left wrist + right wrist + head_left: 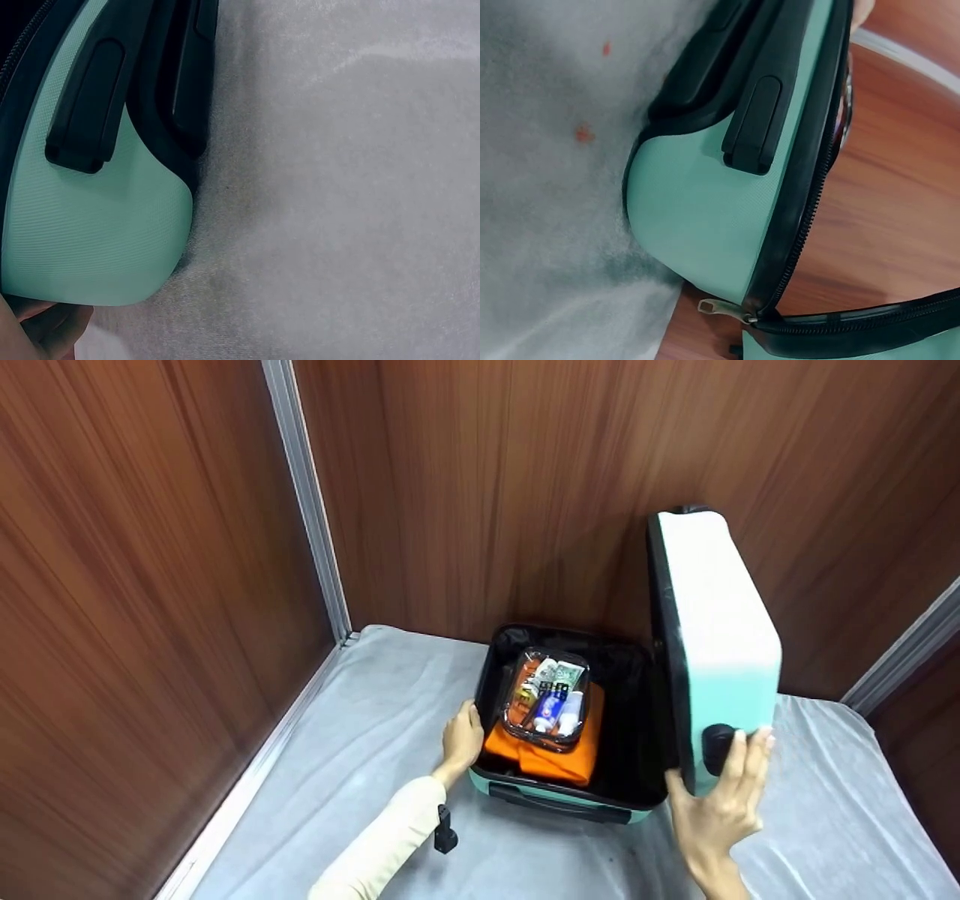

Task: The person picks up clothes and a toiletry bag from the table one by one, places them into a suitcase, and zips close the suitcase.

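A mint-green suitcase [559, 802] lies unzipped on the grey cloth, its lid [731, 690] standing upright on the right side. My left hand [463, 739] grips the left rim of the base; in the left wrist view its bent fingers [64, 330] show against the shell. With the thumb on the inner side and the fingers outside by a black wheel [718, 748], my right hand [720, 814] holds the lid's near edge. Inside the base, a clear travel pouch [546, 699] of tubes and bottles rests on a folded orange cloth [559, 765].
Wood-grain panels [465, 495] stand behind and at both sides. A grey cloth [390, 682] covers the surface under the suitcase. The black carry handle [559, 804] faces the front. A zipper pull [720, 307] hangs at the corner between base and lid.
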A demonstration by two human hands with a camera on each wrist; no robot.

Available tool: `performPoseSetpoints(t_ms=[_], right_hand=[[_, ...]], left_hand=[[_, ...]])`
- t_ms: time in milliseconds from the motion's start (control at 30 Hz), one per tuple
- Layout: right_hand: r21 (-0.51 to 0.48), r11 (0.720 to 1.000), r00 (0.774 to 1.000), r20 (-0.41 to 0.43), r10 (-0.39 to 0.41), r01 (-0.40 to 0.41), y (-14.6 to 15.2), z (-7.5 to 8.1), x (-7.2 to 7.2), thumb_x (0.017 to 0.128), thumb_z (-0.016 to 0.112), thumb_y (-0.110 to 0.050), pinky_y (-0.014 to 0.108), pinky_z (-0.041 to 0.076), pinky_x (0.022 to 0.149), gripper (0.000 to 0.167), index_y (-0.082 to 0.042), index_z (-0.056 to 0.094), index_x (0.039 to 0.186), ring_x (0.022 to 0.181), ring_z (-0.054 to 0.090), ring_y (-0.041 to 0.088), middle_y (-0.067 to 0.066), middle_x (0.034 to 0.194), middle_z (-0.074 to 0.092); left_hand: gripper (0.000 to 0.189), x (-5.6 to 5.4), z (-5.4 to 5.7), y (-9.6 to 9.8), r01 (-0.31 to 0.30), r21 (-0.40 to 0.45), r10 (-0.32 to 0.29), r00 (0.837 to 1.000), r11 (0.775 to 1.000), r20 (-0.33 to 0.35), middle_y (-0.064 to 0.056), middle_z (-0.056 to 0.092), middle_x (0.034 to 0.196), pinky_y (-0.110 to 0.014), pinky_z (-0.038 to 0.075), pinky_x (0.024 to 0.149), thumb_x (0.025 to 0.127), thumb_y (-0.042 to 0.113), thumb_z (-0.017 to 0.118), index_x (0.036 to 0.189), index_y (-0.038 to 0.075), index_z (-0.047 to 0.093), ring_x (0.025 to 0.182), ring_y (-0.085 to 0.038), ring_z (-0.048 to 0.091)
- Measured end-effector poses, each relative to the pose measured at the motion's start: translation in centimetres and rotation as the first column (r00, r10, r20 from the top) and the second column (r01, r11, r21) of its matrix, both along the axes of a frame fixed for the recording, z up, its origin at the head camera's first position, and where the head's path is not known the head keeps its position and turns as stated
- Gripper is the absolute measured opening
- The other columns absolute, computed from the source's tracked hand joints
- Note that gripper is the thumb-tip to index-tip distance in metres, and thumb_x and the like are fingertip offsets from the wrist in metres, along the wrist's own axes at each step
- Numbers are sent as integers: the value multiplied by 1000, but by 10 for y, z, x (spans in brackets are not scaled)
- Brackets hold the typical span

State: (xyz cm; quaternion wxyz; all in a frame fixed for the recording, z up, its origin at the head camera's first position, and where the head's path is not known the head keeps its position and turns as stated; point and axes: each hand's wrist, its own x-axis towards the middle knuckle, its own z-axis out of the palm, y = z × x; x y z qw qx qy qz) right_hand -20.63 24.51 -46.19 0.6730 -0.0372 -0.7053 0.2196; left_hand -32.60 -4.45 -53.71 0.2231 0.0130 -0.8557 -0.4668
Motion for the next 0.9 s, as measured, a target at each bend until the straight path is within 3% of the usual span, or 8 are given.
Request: performPoseSetpoints(t_ms=[200,300,400,500,700,800,900], right_hand=[[110,992,998,31,52,-55,-1,-3,-2,62,75,-24,64,49,72,76,-11,55,134,132,48,33,10,144,52],[164,968,981,64,181,-190,7,-2,-6,69,72,-32,61,43,95,74,-7,49,135,135,41,40,21,146,46],[187,932,948,136,289,-311,14,-3,-14,72,71,-43,61,21,112,84,-3,39,138,137,31,48,31,148,37],[211,913,930,200,309,-349,16,-6,-20,66,75,-47,64,17,110,97,-2,35,141,134,31,51,30,147,37],[303,871,912,263,314,-387,6,-13,-27,39,92,-30,68,23,104,121,1,37,142,126,36,51,24,146,39],[337,854,913,242,329,-397,-2,-16,-30,30,95,-28,67,22,106,126,2,42,140,128,37,48,23,146,42],[368,843,918,208,337,-393,-8,-18,-34,32,92,-34,65,22,108,121,2,45,138,130,39,46,23,145,44]], left_hand=[[26,1,2,0,1,19,-1,1000,1000,-14,-26,68,107,-57,49,83,103,8,45,119,-5,62,96,-47,65],[25,1,2,1,3,10,-3,1000,1000,-17,-25,69,104,-57,49,81,103,8,45,117,-4,63,94,-47,65],[24,1,3,0,1,-2,-1,1000,1000,-21,-26,69,99,-58,50,78,103,8,46,115,-4,63,91,-48,65],[23,1,3,-1,-1,-6,1,1000,1000,-21,-26,69,96,-59,49,76,103,8,46,113,-3,62,89,-49,65],[23,0,3,-2,4,-9,-4,1000,1000,-8,-26,69,96,-58,49,77,104,9,44,113,-3,63,89,-48,65],[23,2,3,-4,21,-1,-21,1000,1000,-9,-25,68,91,-57,50,75,104,9,44,115,-2,62,85,-45,65],[24,2,2,-5,28,5,-28,999,1000,-23,-24,68,90,-56,50,74,104,8,44,116,-3,62,84,-45,65]])
